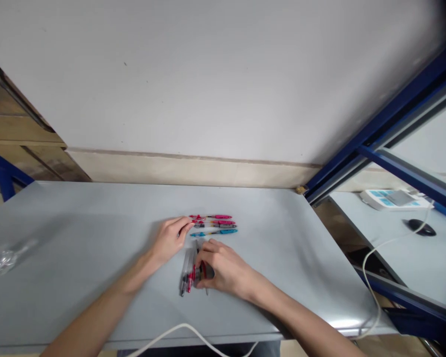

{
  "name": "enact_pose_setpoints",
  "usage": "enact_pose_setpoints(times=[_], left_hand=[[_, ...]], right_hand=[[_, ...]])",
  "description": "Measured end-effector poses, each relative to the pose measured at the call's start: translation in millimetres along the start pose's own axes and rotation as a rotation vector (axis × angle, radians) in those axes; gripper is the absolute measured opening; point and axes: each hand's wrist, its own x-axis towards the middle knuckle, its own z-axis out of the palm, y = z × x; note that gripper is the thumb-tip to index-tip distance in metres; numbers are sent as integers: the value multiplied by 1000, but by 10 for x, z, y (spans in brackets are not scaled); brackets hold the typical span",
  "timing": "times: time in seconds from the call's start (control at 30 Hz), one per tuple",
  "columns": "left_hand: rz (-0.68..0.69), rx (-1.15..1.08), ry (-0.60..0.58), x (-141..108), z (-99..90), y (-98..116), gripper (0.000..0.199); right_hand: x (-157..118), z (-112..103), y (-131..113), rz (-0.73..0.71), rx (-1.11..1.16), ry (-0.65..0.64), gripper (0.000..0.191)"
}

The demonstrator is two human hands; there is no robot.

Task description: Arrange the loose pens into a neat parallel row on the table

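Several clear-barrelled pens lie on the grey table (pixel 96 277) in two groups. In the upper group, a red pen (pixel 221 216) lies crosswise above a second red pen (pixel 226 222), a black-grey pen (pixel 228 226) and a blue pen (pixel 225 231). My left hand (pixel 174 238) pinches the clip end of the second red pen at the row's left side. Closer to me, a black-clipped pen (pixel 182 286) and a red-clipped pen (pixel 190 282) point towards the front edge. My right hand (pixel 221 263) curls its thumb and fingers around the pens beside them, partly hiding these.
A crumpled clear plastic bag (pixel 2 260) lies at the table's left. A white cable (pixel 186 326) loops across the front edge. Blue frame bars (pixel 379 124) stand at the right; beyond them are a black mouse (pixel 421 227) and a white device (pixel 381 199). A wall (pixel 193 89) closes the back.
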Motion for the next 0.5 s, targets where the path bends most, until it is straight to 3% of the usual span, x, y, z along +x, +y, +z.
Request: enact_pose_setpoints(times=[0.37,0.5], left_hand=[[35,-13,-33,-22,-9,51,23],[41,-3,-33,-24,-24,52,24]], right_hand=[[10,65,29,-34,5,34,9],[15,-2,14,28,146,84,12]])
